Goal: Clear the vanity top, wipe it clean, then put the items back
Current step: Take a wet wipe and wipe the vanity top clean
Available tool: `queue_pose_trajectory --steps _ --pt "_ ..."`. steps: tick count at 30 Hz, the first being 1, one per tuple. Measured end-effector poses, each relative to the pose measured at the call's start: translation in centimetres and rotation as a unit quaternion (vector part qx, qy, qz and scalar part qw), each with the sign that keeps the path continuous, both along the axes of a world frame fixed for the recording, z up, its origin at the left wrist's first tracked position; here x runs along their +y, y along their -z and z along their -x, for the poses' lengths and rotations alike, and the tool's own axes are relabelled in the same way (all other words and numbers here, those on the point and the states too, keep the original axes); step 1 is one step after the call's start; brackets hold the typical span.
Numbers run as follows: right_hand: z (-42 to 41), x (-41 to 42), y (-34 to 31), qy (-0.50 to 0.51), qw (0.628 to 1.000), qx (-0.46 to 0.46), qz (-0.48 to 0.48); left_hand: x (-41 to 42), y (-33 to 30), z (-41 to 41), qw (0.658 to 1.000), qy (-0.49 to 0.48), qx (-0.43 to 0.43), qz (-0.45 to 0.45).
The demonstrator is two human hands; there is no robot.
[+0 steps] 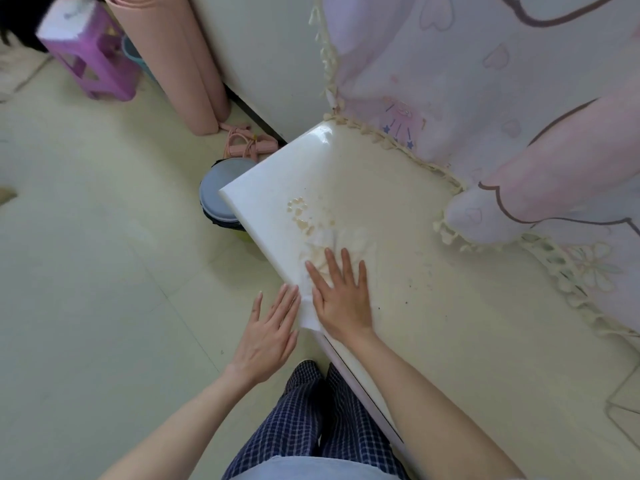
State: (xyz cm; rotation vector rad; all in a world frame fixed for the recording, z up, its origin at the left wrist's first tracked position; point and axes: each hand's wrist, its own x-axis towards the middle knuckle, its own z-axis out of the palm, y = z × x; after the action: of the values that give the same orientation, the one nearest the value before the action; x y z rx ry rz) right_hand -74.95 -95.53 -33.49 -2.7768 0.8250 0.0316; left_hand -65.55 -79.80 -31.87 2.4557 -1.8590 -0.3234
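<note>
Your right hand (341,299) is flat on the table (450,323), fingers spread wide, pressing down on a white tissue (332,242) that bunches up just beyond your fingertips. The tissue sits near the table's front edge, close to its left corner. Part of it hangs over that edge, right between your two hands.

Your left hand (268,336) is off the table, hovering just beside the front edge with the fingers straight and held close together, palm down, gripping nothing. Whether its fingertips touch the overhanging tissue, you can't tell from this angle.

Just past the tissue there's a cluster of small pale crumbs (300,213) on the tabletop, and a few dark specks (420,280) lie scattered to the right of your hand. The rest of the surface is bare and glossy.

Along the back and right side, a pink and lilac curtain (485,98) with a cream tassel fringe drapes onto the table. Below the table's left corner a grey-lidded bin (221,199) stands on the floor, partly tucked under the overhang. Further back, pink sandals (247,143) lie beside a rolled pink mat (173,64), and a purple stool (86,50) stands in the far left corner. Your checked trousers (311,420) show at the bottom.
</note>
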Motion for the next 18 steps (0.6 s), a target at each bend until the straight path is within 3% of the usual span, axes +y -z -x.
queue_pose_trajectory --steps 9,18 --pt "0.7 -3.0 0.2 0.189 0.982 0.012 0.016 -2.6 -0.2 -5.2 1.000 0.003 -0.011 -0.002" --pt "-11.7 -3.2 0.1 0.248 0.968 0.035 -0.005 -5.2 1.0 -16.1 0.999 0.038 0.018 0.005"
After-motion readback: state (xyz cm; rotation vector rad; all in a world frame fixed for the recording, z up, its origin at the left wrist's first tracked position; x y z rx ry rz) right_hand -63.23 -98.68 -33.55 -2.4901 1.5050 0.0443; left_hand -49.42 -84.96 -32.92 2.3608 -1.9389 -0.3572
